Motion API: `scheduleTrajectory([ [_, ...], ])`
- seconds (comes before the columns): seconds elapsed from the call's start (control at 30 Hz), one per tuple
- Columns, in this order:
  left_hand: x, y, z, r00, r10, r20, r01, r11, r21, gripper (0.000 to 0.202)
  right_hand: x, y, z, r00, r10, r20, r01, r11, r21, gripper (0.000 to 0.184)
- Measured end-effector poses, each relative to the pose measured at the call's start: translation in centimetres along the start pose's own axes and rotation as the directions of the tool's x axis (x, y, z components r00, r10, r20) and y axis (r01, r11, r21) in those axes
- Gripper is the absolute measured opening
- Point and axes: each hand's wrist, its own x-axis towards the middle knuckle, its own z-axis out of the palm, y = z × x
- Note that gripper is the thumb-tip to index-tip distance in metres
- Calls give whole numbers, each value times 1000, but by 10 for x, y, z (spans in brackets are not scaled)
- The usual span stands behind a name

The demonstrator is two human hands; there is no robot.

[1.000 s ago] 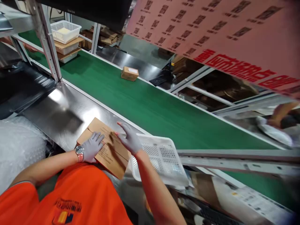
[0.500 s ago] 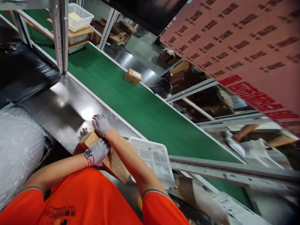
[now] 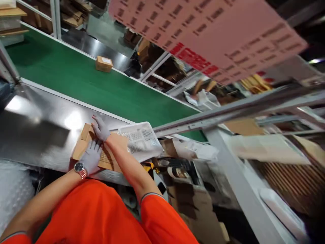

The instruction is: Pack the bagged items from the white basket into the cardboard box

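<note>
While the left hand [image 3: 90, 158] lies flat and open, pinning the cardboard box [image 3: 99, 152] to the steel table [image 3: 38, 125], the right hand [image 3: 100, 128] presses loosely open on its 11 o'clock flap, basket [image 3: 141, 140] at 3 o'clock.

Flat carton [image 3: 83, 147] on steel table [image 3: 38, 128]; basket [image 3: 141, 139] just right of it. Conveyor [image 3: 76, 81] behind table, 1 small box [image 3: 104, 63] on its far edge.

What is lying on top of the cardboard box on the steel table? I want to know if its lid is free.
Both gloved hands rest on the cardboard box: left hand near its front, right hand at its far edge. The box surface beneath them is hidden.
</note>
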Motion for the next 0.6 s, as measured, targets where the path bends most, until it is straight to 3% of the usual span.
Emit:
scheduleTrajectory([
  [0.1, 0, -4, -7, 1000, 10, 11, -10, 1000, -3, 102, -19, 36, -50, 965, -13, -264, 34, 997, 76, 53],
  [0.17, -1, -4, -11, 1000, 8, 21, -8, 1000, 25, 102, -50, 60, -85, 907, 39, -420, -10, 997, 71, 55],
  [0.23, -1, -2, -14, 999, -1, 33, -2, 998, 70, 102, -92, 78, -99, 842, 149, -519, -120, 989, 89, 61],
  [0.3, -3, -1, -15, 999, -8, 45, 3, 994, 110, 104, -139, 90, -86, 812, 302, -499, -262, 953, 150, 71],
  [0.37, -5, -2, -14, 999, -7, 38, 2, 990, 144, 105, -182, 96, -55, 832, 434, -345, -360, 896, 260, 81],
  [0.43, -7, -4, -12, 1000, 10, 1, -10, 984, 177, 106, -218, 101, -23, 854, 474, -214, -375, 846, 378, 77],
  [0.47, -8, -7, -11, 999, 25, -25, -20, 981, 191, 106, -234, 106, -12, 849, 473, -236, -363, 846, 391, 76],
  [0.53, -9, -13, -9, 995, 57, -76, -41, 979, 202, 104, -263, 122, -2, 799, 496, -338, -360, 847, 392, 74],
  [0.6, -7, -19, -12, 992, 57, -114, -34, 980, 194, 91, -295, 148, -8, 678, 587, -443, -448, 808, 383, 74],
])
